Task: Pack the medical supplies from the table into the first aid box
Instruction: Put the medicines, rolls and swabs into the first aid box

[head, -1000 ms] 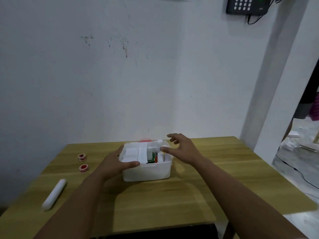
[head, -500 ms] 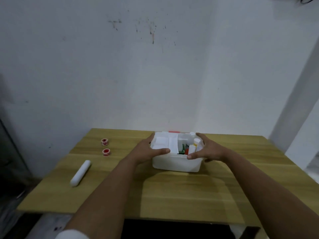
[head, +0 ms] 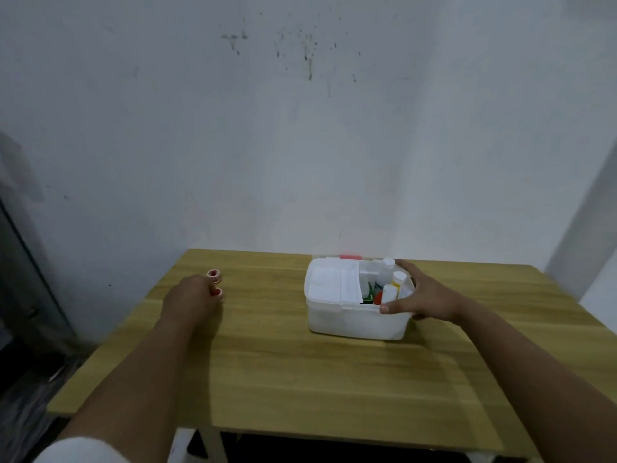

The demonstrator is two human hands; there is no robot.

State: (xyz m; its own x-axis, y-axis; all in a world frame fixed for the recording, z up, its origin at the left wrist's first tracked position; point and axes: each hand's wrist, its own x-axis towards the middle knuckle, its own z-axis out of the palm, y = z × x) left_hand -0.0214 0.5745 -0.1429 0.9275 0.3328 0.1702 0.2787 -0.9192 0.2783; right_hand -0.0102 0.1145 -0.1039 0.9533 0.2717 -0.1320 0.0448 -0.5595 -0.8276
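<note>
On the table (head: 300, 369), right hand (head: 424, 300) grips the box (head: 354, 320).

A: The tabletop (head: 300, 369) looks like light wood or wood-grain laminate, smooth, with a soft satin sheen.

B: And the first aid box (head: 354, 320)?

A: White plastic, slightly translucent and matt on its walls. Inside, small white bottles (head: 397, 282) look like smooth plastic, and folded white pads (head: 325, 285) look like soft gauze or paper; I cannot tell which.

B: The two little rolls (head: 214, 274) near the left side?

A: White with glossy red centres, too small to name the material.

B: The wall (head: 233, 145)?

A: Matt painted plaster, scuffed and speckled with dark marks.
</note>
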